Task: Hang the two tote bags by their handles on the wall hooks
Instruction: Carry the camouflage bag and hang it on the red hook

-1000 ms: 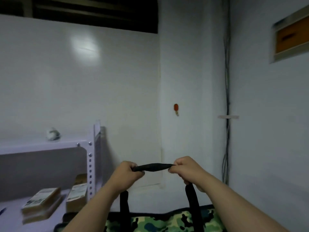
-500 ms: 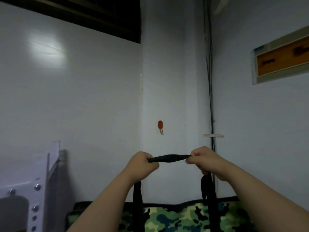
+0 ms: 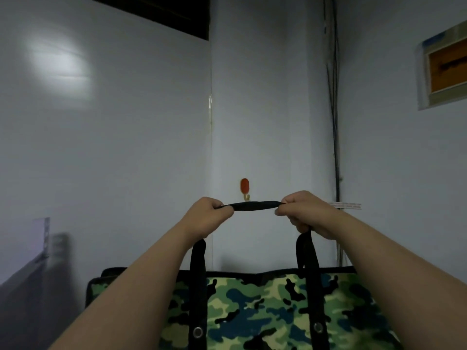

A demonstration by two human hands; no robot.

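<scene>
A camouflage tote bag (image 3: pixel 265 306) with black handles (image 3: pixel 255 205) hangs in front of me. My left hand (image 3: pixel 207 215) and my right hand (image 3: pixel 300 210) each grip the handles, stretching the top span flat between them. An orange wall hook (image 3: pixel 244 188) with a small metal hook under it sits on the white pillar, just above and behind the stretched handle span. Only one bag and one hook are in view.
White walls meet at a corner ahead. Dark cables (image 3: pixel 334 122) run down the corner to the right. A framed orange panel (image 3: pixel 447 66) is set in the right wall. A metal shelf upright (image 3: pixel 45 236) shows at the left edge, blurred.
Both hands have raised the bag's handles closer to the hook. The view has shifted right and nearer the pillar, so the shelf has nearly left the frame.
</scene>
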